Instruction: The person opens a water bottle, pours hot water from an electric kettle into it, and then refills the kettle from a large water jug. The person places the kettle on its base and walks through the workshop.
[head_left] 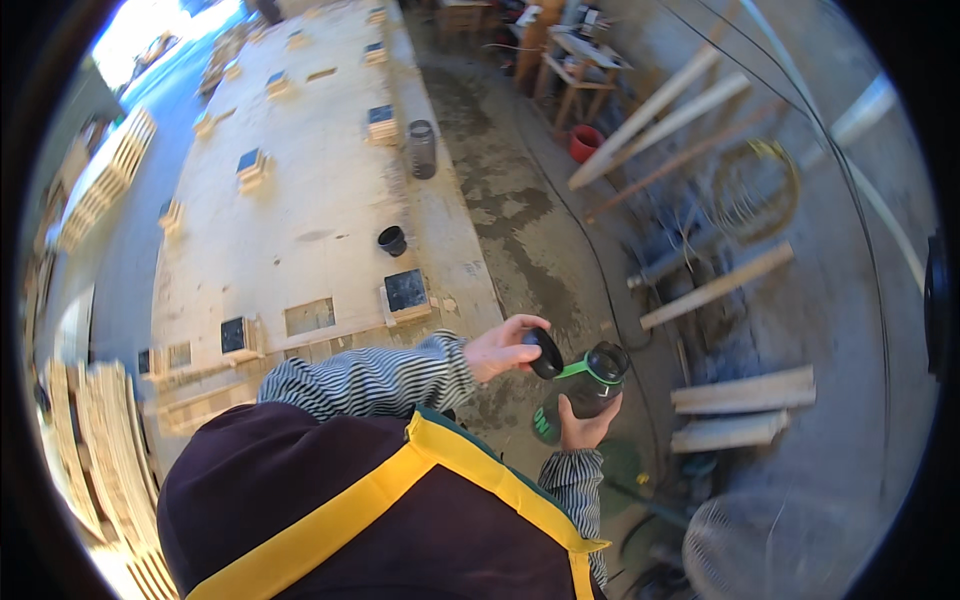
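My left hand (503,348) pinches a round black screw cap (544,355) by its edge. A green strap (573,369) ties this cap to the neck of a dark see-through water bottle (596,395). The fingers of my right hand (588,425) wrap round the bottle, which is held tilted above the floor, right of the wooden table's near end. Its mouth end looks dark, and I cannot make out what is inside. On the table (320,220), a small black cup (392,240) stands near the right edge, with a second see-through bottle (423,155) farther back.
Several wooden blocks with dark tops (405,290) stand on the table. Planks (105,440) are stacked at the left. Right of the table lie a cable (590,240), boards (742,390) and a coiled hose (755,190); a red bucket (585,143) stands farther back.
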